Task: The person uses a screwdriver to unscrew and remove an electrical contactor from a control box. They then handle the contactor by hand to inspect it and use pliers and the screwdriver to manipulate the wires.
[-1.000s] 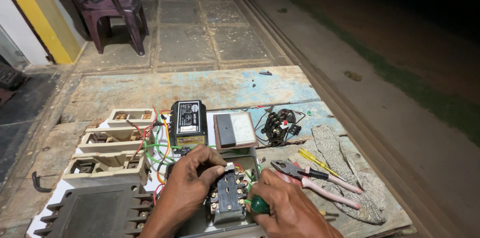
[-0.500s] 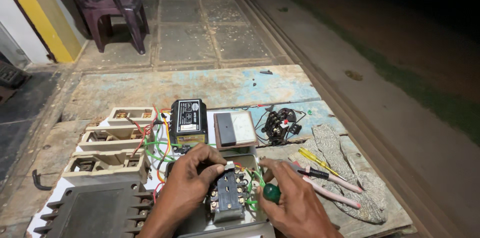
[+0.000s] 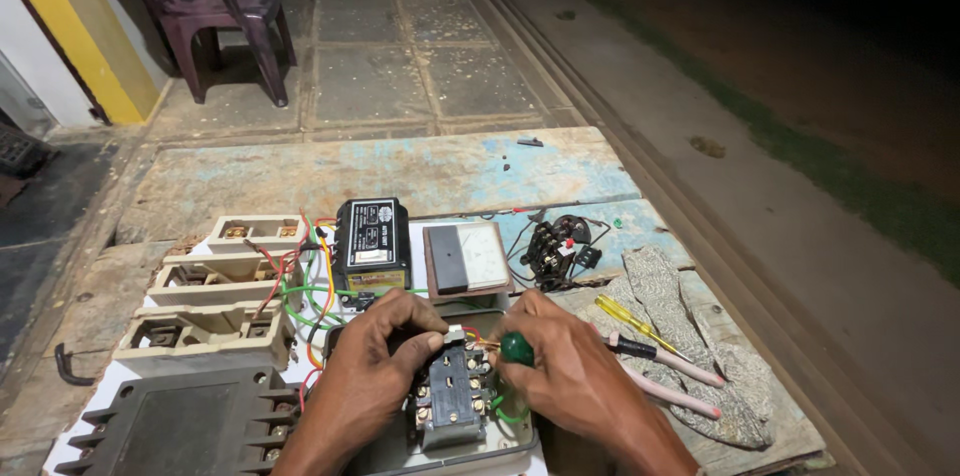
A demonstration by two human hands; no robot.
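My left hand (image 3: pixel 375 366) rests on the top of a grey electrical contactor (image 3: pixel 450 401) with brass screw terminals, its fingertips pinching a small wire end there. Beside it, my right hand (image 3: pixel 570 376) grips a screwdriver with a green handle (image 3: pixel 517 348); the tip points left at the contactor's upper terminals. The contactor sits in a grey box base (image 3: pixel 400 451) on a white panel. Red, green and orange wires (image 3: pixel 310 286) run from it toward the fuse holders.
Three cream fuse holders (image 3: pixel 215 281) line the left. A black meter box (image 3: pixel 372 244), a panel meter (image 3: pixel 466 258), a black switch part (image 3: pixel 555 251), a dark finned cover (image 3: pixel 190 426), a yellow screwdriver (image 3: pixel 635 321), pliers (image 3: pixel 660 361) on cloth, a purple chair (image 3: pixel 215 11).
The screwdriver handle has risen from the contactor's lower edge to its top, and my right hand has shifted up with it. My left hand stays on the contactor.
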